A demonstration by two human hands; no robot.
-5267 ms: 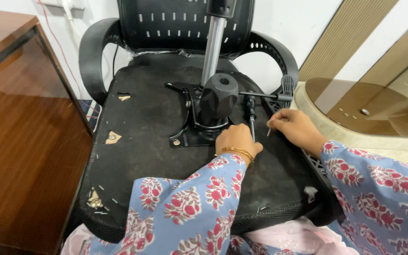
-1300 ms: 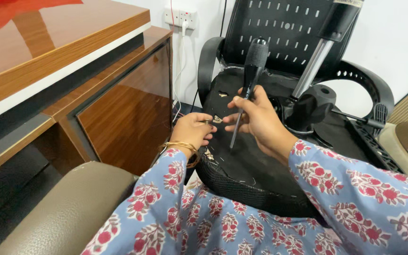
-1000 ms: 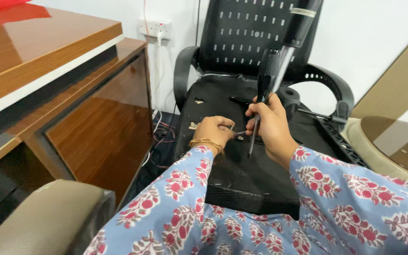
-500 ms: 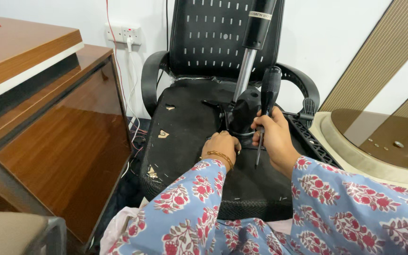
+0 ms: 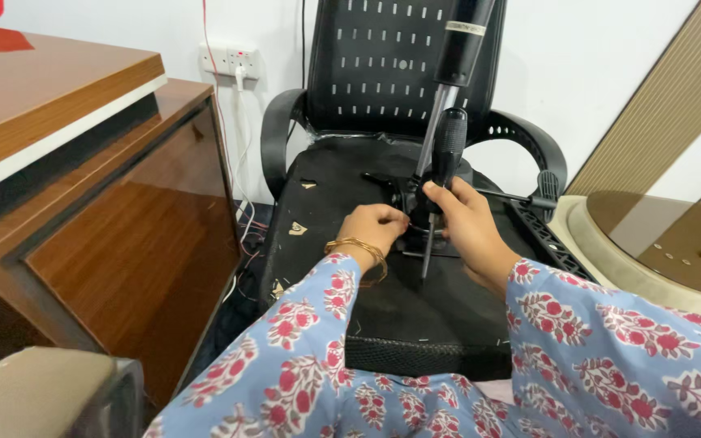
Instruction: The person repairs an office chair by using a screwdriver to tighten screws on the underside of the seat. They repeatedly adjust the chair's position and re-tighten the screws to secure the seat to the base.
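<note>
In the head view, your right hand (image 5: 466, 223) was closed around a black-handled screwdriver (image 5: 441, 174), fingers wrapped low on the grip. The tool stood nearly upright, its long axis running top to bottom with a slight lean: handle up, thin shaft pointing down at the black underside of the overturned office chair (image 5: 383, 292). Its tip ended just above the seat base, right beside the metal mechanism plate (image 5: 403, 195). Your left hand (image 5: 375, 227), wearing a gold bangle (image 5: 359, 247), was curled with its fingertips pinched together at that plate; whatever they held was too small to tell. The chair's gas cylinder (image 5: 458, 57) rose behind the handle. A wooden desk (image 5: 83, 186) stood to your left.
</note>
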